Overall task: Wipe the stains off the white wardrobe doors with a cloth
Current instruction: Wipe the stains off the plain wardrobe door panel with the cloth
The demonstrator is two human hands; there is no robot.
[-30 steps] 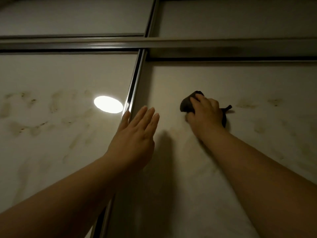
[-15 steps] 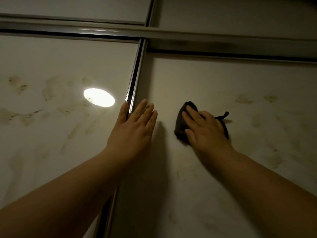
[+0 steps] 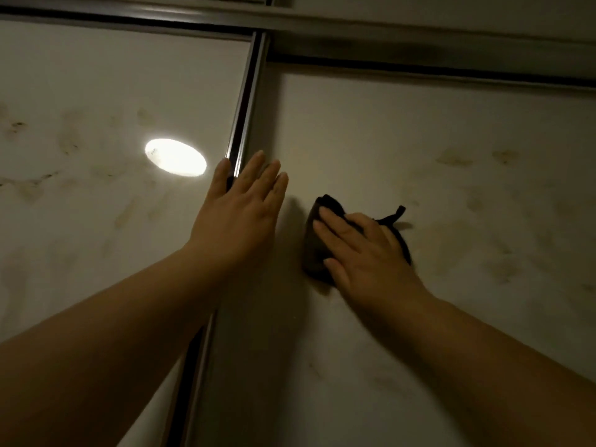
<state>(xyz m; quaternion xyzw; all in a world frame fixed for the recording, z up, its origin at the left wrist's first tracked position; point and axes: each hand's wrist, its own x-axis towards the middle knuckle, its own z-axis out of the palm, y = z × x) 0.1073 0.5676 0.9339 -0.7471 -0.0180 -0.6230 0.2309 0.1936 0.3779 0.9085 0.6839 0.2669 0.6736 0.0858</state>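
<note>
Two white wardrobe doors fill the view, a left door (image 3: 96, 91) and a right door (image 3: 403, 124), both marked with brownish smears. My right hand (image 3: 367, 253) presses a dark cloth (image 3: 314, 250) flat against the right door, fingers stretched over it. A strip of the cloth sticks out past my knuckles. My left hand (image 3: 240, 211) lies flat with straight fingers across the metal door edge (image 3: 245, 108) between the doors. Stains (image 3: 454, 158) show to the right of the cloth, and more stains (image 3: 69, 137) cover the left door.
A horizontal metal rail (image 3: 387, 37) runs across above both doors. A bright oval light reflection (image 3: 175, 157) sits on the left door beside my left hand. The scene is dim.
My right hand has slid the cloth down and a little left on the right door, its fingers now flatter over it. My left hand has stayed on the door edge.
</note>
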